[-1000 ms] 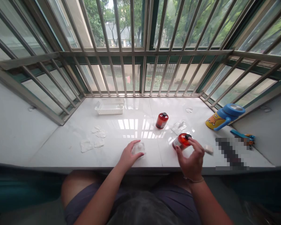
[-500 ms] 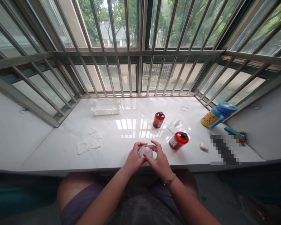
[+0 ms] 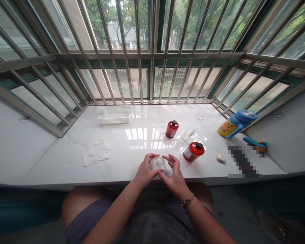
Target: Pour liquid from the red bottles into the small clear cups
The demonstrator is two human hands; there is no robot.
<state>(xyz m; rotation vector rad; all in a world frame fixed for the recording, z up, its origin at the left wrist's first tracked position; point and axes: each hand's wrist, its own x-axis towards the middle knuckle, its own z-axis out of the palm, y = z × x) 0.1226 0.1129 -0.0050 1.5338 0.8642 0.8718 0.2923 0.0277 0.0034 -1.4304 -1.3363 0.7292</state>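
A small see-through container [image 3: 158,164] with a pale, whitish middle is at the front edge of the white counter, between my two hands. My left hand [image 3: 146,171] curves around its left side, index finger at the far edge and thumb at the near edge. To the right, my right hand [image 3: 174,173] has its fingers raised and apart, off the container's side; its thumb tip meets my left thumb near the front edge. What exactly lies inside the container is too blurred to tell. Closest to my right hand stands a red bottle with a black cap [image 3: 194,151].
Behind it are another red bottle [image 3: 172,129] and a crumpled clear plastic wrapper [image 3: 190,135]. White tissue pieces [image 3: 89,158] lie left, a white basket [image 3: 115,115] further back. Rightward are a blue-and-yellow tumbler [image 3: 235,123], an eraser-like block [image 3: 221,158] and blue-handled clippers [image 3: 256,144].
My right hand has opened and drawn slightly right, away from the top of the container. More of the container shows now. The left hand has hardly moved.
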